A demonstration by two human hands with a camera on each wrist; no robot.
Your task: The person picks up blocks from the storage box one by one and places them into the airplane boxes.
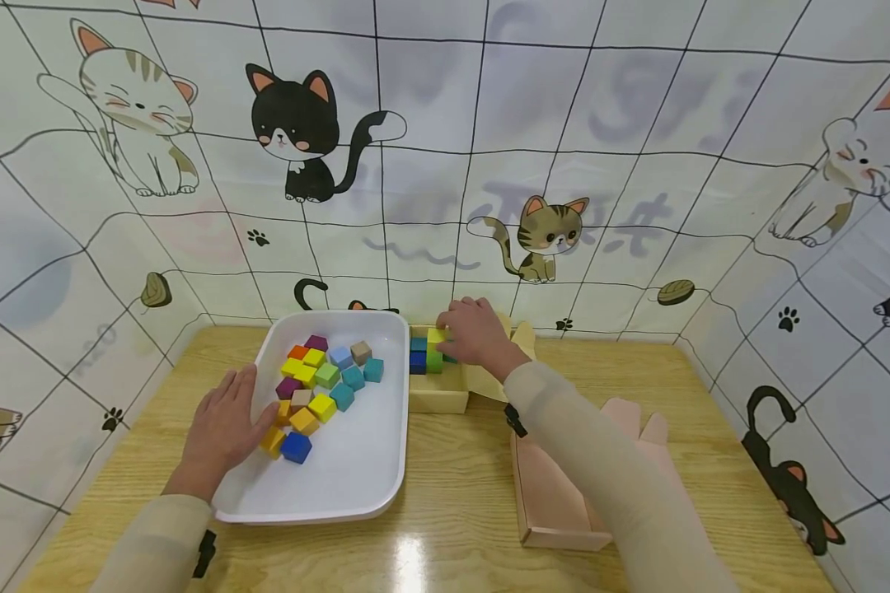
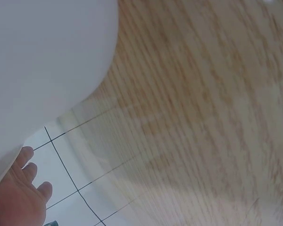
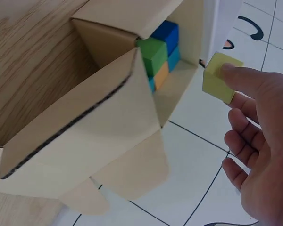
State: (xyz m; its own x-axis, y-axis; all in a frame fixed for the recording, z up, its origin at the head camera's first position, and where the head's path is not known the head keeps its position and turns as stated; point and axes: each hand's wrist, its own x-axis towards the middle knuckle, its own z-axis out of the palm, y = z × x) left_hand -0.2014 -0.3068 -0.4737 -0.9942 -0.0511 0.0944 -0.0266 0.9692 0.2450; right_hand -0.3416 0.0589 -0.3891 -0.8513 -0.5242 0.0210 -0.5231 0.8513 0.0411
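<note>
My right hand (image 1: 476, 331) pinches a yellow-green cube (image 3: 218, 80) between thumb and finger above the cream cardboard box (image 1: 437, 402). Inside that box, blue, teal, green and orange cubes (image 3: 153, 55) sit stacked at one end. My left hand (image 1: 222, 420) rests at the left rim of the white tray (image 1: 356, 469), its fingers fairly straight and its thumb over the inside. Several coloured cubes (image 1: 328, 375) lie loosely in the tray's left and upper part. In the left wrist view, the left fingers show beside the tray's outer wall (image 2: 47, 56).
A pinkish open cardboard box (image 1: 564, 486) stands on the wooden table (image 1: 445, 527) at right, under my right forearm. The cream box's open flaps (image 3: 127, 165) stick out at its right side. A cat-patterned cloth (image 1: 430, 181) rises behind the table and along both sides.
</note>
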